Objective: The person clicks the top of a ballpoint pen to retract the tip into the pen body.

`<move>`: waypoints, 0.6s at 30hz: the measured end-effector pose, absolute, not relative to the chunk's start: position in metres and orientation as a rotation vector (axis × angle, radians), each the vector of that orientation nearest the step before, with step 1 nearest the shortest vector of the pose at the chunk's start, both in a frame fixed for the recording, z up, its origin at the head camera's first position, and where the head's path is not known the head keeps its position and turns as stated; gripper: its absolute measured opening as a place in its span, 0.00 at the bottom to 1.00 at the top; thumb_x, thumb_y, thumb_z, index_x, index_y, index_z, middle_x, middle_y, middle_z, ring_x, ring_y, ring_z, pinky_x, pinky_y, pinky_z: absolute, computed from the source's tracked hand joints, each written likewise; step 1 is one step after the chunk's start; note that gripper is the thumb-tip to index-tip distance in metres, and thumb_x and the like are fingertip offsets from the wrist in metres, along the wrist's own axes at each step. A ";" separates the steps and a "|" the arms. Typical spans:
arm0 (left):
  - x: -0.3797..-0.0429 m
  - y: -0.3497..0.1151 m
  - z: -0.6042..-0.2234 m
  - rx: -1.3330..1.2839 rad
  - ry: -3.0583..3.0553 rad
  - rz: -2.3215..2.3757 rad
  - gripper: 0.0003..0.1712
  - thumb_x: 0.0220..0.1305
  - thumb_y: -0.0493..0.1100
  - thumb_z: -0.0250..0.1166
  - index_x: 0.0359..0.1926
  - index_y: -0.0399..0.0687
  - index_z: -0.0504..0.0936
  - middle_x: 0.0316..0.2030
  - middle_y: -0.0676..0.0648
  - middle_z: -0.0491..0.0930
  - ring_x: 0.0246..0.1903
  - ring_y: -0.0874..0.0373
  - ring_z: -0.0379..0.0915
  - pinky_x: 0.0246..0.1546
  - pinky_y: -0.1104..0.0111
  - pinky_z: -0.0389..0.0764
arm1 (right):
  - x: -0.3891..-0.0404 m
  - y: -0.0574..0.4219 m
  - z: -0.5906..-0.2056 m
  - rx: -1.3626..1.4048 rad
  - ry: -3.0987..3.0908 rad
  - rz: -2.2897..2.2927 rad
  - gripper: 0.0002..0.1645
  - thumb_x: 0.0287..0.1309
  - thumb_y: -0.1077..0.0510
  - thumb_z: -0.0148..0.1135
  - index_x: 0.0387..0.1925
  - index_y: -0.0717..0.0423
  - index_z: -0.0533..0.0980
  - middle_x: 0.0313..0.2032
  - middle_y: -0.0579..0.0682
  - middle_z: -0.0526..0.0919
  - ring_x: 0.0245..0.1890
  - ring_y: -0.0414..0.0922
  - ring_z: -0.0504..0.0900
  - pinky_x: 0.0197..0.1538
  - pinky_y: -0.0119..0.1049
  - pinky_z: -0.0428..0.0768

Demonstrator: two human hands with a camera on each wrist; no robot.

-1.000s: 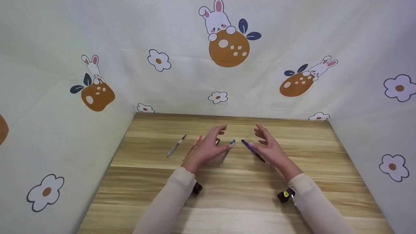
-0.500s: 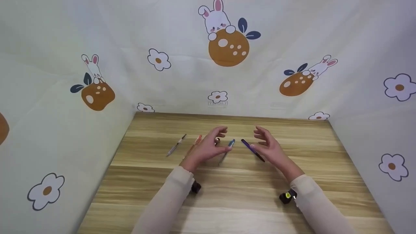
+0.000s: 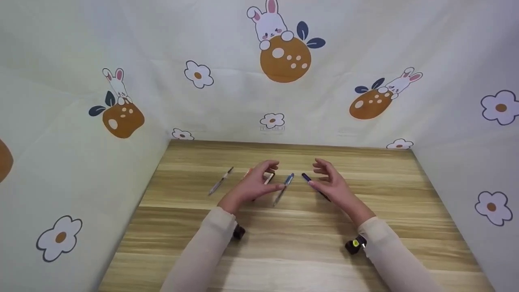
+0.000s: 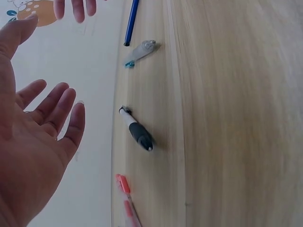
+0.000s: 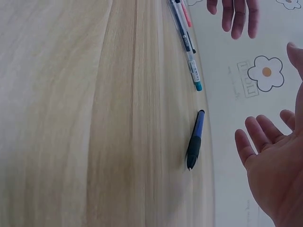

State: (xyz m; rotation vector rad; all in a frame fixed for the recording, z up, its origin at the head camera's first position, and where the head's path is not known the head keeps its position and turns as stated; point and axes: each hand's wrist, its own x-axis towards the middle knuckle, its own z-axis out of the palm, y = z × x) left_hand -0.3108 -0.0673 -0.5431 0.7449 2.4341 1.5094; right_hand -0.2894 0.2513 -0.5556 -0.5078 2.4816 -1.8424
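My left hand (image 3: 256, 182) hovers over the pens with loosely bent fingers and holds nothing. Beneath and beside it lie a white pen with a black grip (image 4: 134, 128) and an orange-red pen (image 4: 125, 194), partly covered by the hand in the head view. A clear pen with a blue-green end (image 3: 284, 189) lies by the left thumb. My right hand (image 3: 335, 186), its fingers relaxed and nothing in them, is above a blue pen with a black grip (image 5: 195, 142). The right thumb overlaps that pen in the head view.
Another slim clear pen (image 3: 221, 181) lies farther left on the wooden table (image 3: 284, 251). A pale cloth (image 3: 227, 101) printed with rabbits, oranges and flowers rises behind the table and along both sides. Small dark cameras hang at both wrists.
My left hand has shifted slightly left and toward me, uncovering more of the white pen and the clear pen. My right hand has moved a little left. The pens stay in place.
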 end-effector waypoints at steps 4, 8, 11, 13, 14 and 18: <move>-0.311 -0.073 -0.543 0.751 2.451 1.486 0.45 0.70 0.45 0.79 0.80 0.40 0.67 0.70 0.36 0.75 0.71 0.40 0.71 0.73 0.45 0.73 | -0.291 0.247 -0.557 -0.518 2.502 -1.833 0.46 0.72 0.59 0.75 0.84 0.55 0.63 0.76 0.62 0.71 0.75 0.61 0.70 0.76 0.64 0.68; -0.311 -0.081 -0.541 0.715 2.453 1.476 0.44 0.70 0.42 0.78 0.80 0.40 0.68 0.71 0.35 0.75 0.70 0.42 0.71 0.73 0.46 0.74 | -0.294 0.240 -0.558 -0.532 2.509 -1.833 0.46 0.72 0.59 0.75 0.83 0.56 0.63 0.75 0.64 0.71 0.75 0.62 0.70 0.76 0.65 0.68; -0.310 -0.088 -0.539 0.677 2.455 1.463 0.44 0.70 0.43 0.78 0.80 0.43 0.69 0.72 0.35 0.74 0.71 0.43 0.70 0.73 0.47 0.74 | -0.297 0.234 -0.558 -0.544 2.493 -1.850 0.45 0.72 0.60 0.75 0.83 0.58 0.63 0.75 0.66 0.71 0.75 0.63 0.70 0.76 0.65 0.68; -0.310 -0.092 -0.539 0.659 2.465 1.454 0.44 0.70 0.44 0.79 0.81 0.44 0.69 0.72 0.35 0.74 0.72 0.43 0.70 0.73 0.47 0.73 | -0.299 0.230 -0.558 -0.548 2.472 -1.868 0.45 0.71 0.60 0.75 0.82 0.59 0.64 0.75 0.65 0.71 0.75 0.63 0.70 0.76 0.66 0.67; -0.310 -0.094 -0.539 0.651 2.475 1.438 0.45 0.70 0.46 0.79 0.81 0.46 0.69 0.73 0.35 0.74 0.72 0.44 0.70 0.73 0.47 0.74 | -0.300 0.228 -0.558 -0.537 2.473 -1.868 0.45 0.71 0.60 0.76 0.82 0.58 0.64 0.75 0.65 0.72 0.75 0.63 0.71 0.77 0.66 0.67; -0.310 -0.102 -0.539 0.616 2.525 1.382 0.46 0.69 0.48 0.80 0.81 0.46 0.69 0.72 0.38 0.75 0.72 0.45 0.70 0.73 0.47 0.74 | -0.302 0.221 -0.559 -0.533 2.464 -1.873 0.46 0.70 0.59 0.77 0.82 0.59 0.65 0.74 0.63 0.72 0.75 0.64 0.71 0.77 0.66 0.66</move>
